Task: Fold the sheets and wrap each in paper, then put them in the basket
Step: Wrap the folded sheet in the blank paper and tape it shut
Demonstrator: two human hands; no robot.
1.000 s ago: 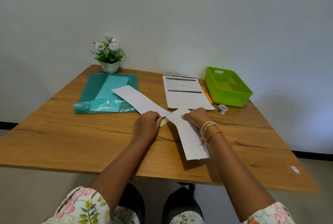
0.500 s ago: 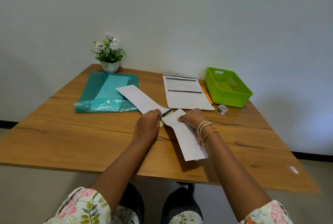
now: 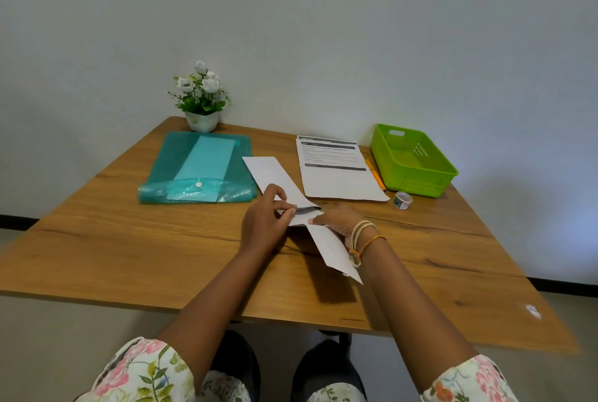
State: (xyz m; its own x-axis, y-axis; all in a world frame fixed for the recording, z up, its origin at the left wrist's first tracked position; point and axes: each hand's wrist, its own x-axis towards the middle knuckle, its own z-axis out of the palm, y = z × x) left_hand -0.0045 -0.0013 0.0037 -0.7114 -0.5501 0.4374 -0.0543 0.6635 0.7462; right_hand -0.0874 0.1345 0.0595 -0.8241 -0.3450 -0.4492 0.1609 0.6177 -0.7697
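One basket (image 3: pixel 417 172), two printed sheets (image 3: pixel 336 172)

right hand (image 3: pixel 336 222) has drawn the white paper strip's (image 3: pixel 275 175) near flap further over the middle.

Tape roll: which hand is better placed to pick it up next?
Right, probably. The tape roll lies on the right hand side, near the basket; the left hand pinches the wrapping paper.
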